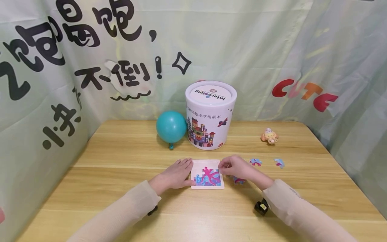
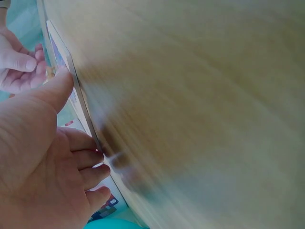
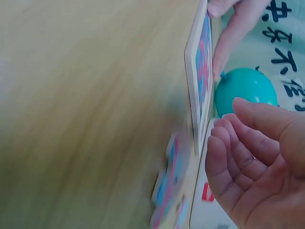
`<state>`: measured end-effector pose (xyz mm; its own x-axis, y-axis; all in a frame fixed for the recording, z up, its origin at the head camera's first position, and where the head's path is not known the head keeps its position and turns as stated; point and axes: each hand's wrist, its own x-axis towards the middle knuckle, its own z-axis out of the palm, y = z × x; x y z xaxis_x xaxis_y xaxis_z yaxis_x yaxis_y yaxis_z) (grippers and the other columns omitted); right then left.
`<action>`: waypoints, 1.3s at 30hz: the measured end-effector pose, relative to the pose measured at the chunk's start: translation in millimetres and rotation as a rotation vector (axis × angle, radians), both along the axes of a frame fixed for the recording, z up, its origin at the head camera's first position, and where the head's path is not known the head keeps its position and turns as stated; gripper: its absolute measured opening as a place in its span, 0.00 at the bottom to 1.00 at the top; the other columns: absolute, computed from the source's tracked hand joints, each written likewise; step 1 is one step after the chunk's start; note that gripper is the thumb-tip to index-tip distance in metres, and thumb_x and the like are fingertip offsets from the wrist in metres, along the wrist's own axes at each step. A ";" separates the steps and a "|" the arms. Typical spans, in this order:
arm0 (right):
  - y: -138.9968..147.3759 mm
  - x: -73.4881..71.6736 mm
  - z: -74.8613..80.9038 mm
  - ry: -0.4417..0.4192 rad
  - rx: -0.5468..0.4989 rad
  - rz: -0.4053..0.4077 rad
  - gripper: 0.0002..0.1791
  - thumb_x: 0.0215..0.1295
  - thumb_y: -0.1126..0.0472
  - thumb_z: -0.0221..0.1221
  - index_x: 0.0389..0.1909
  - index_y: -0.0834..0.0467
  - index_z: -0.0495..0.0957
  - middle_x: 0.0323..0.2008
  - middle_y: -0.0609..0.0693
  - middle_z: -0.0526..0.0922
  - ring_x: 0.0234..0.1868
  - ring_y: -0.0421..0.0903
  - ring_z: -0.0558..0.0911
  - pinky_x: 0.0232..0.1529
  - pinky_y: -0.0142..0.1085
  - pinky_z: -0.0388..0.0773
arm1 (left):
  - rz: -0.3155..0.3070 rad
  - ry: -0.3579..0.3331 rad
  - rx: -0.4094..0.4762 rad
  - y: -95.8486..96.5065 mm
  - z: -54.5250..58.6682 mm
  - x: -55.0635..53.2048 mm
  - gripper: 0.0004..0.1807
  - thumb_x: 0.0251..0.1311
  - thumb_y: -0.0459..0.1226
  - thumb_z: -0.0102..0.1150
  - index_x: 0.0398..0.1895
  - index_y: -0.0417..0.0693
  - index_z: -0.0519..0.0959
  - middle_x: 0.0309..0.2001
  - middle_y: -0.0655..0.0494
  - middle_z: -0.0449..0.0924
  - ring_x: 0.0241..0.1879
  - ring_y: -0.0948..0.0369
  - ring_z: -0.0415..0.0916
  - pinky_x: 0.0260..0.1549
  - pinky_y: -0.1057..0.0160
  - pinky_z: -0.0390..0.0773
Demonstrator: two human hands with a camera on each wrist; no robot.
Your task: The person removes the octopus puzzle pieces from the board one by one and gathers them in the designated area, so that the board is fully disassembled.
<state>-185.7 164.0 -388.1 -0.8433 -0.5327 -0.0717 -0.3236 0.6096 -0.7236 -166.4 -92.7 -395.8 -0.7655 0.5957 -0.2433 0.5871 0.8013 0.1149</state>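
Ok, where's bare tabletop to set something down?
Bare wood lies left of the left hand and balloon, and between the sleeves, on the near side of the puzzle board. Right of the board is crowded: loose puzzle pieces lie near the right hand.

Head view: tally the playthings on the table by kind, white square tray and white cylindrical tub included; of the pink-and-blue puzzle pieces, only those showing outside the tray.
Round teal balloon: 1
White tub: 1
Small orange-and-pink figurine: 1
White tray: 1
Loose puzzle pieces showing: 3
Total: 7
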 end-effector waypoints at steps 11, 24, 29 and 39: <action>-29.0 -2.0 -4.2 0.002 0.037 0.036 0.09 0.56 0.68 0.62 0.39 0.63 0.79 0.25 0.45 0.76 0.26 0.41 0.73 0.29 0.33 0.73 | 0.002 -0.003 -0.005 0.9 -2.4 -1.8 0.43 0.62 0.58 0.45 0.68 0.35 0.54 0.70 0.44 0.48 0.69 0.52 0.44 0.65 0.54 0.46; -42.2 -4.1 -6.9 -0.050 0.128 -0.005 0.16 0.55 0.67 0.64 0.45 0.61 0.78 0.22 0.47 0.73 0.24 0.42 0.71 0.26 0.32 0.70 | 0.001 0.002 -0.010 1.1 -2.5 -2.0 0.43 0.61 0.58 0.45 0.68 0.35 0.54 0.70 0.44 0.48 0.68 0.52 0.44 0.65 0.54 0.46; -43.9 -5.1 -8.2 -0.056 0.147 -0.012 0.15 0.54 0.67 0.65 0.43 0.59 0.78 0.23 0.47 0.72 0.24 0.42 0.70 0.26 0.33 0.69 | 0.004 -0.004 -0.009 1.0 -1.8 -1.6 0.43 0.62 0.58 0.45 0.68 0.35 0.54 0.70 0.44 0.48 0.69 0.52 0.44 0.65 0.54 0.46; -41.8 -6.4 -9.4 -0.018 0.082 0.018 0.12 0.54 0.70 0.63 0.39 0.58 0.74 0.27 0.47 0.74 0.28 0.44 0.72 0.30 0.35 0.73 | 0.011 -0.016 -0.005 0.8 -1.0 -0.8 0.43 0.62 0.58 0.45 0.69 0.35 0.53 0.70 0.44 0.47 0.69 0.52 0.43 0.65 0.54 0.45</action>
